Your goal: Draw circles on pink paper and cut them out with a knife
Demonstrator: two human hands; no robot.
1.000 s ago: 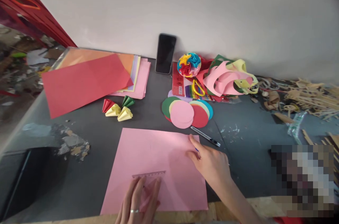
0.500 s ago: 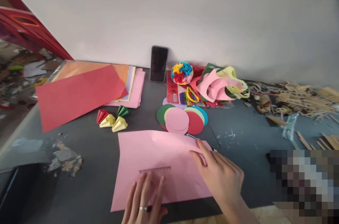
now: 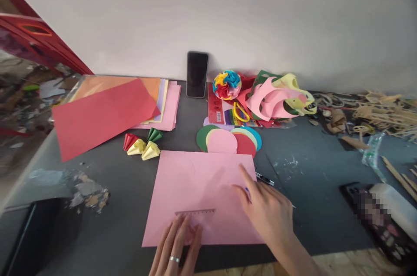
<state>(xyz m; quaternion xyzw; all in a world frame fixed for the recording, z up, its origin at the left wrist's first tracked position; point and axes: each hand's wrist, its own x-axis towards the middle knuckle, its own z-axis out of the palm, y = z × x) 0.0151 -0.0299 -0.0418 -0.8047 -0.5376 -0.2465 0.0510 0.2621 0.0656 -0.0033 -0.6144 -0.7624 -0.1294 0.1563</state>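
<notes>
The pink sheet (image 3: pixel 202 197) has slid up the bench (image 3: pixel 309 189) onto the paper circles (image 3: pixel 228 139); left hand (image 3: pixel 177 250) flat on the ruler (image 3: pixel 195 213), right hand (image 3: pixel 267 211) pressing the sheet, grip unclear.

Bare dark table top (image 3: pixel 312 180) lies open at centre right of the frame, between the pink sheet (image 3: pixel 202 189) and the wooden scraps (image 3: pixel 381 115) at the far right, crossed only by a pen (image 3: pixel 264 178) just beside the sheet's right edge; a second open strip runs at lower left, bounded by a patch of debris (image 3: pixel 87 187). Above the sheet the way is crowded: paper circles (image 3: pixel 230 139) touch its upper edge, small folded cones (image 3: pixel 143 145) sit near its upper left corner, a stack of coloured sheets (image 3: pixel 107 108) fills the upper left, and a phone (image 3: pixel 197 74) and a heap of paper offcuts (image 3: pixel 273 98) stand against the wall. On the sheet itself the left hand (image 3: pixel 177 250) presses a ruler (image 3: pixel 195 214) at bottom centre and the right hand (image 3: pixel 267 211) rests on its right part, leaving the middle free.
</notes>
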